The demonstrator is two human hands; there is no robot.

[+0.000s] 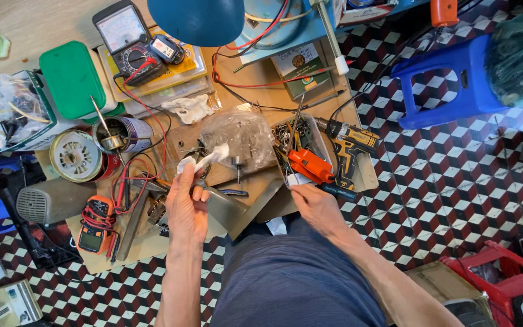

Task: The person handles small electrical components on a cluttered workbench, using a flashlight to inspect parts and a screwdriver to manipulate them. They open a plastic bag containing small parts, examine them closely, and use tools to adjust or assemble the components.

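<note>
A floor of black, white and dark red cube-pattern tiles surrounds a low wooden tabletop crowded with repair gear, seen from above by a seated person in dark blue clothing.

The left hand is raised over the near edge of the tabletop, its fingers curled closed around a wad of white cloth or tissue that sticks out above the fingertips. Whether something else sits inside that grip cannot be told. Just beyond it lies a crumpled clear plastic bag and a small motor with an upright shaft.

The right hand rests at the near corner of a shallow tray of small tools, fingers bent and touching a dark blue handle — how firmly it grips is not clear. An orange tool lies in the tray just above the hand, and a yellow and black cordless drill lies beside the tray.

Further left sit an orange multimeter with red leads, a round metal spool, an open tin can, a green lidded box and an analogue meter. A blue lamp shade hangs over the far edge. A blue plastic stool stands on the floor to the right.
</note>
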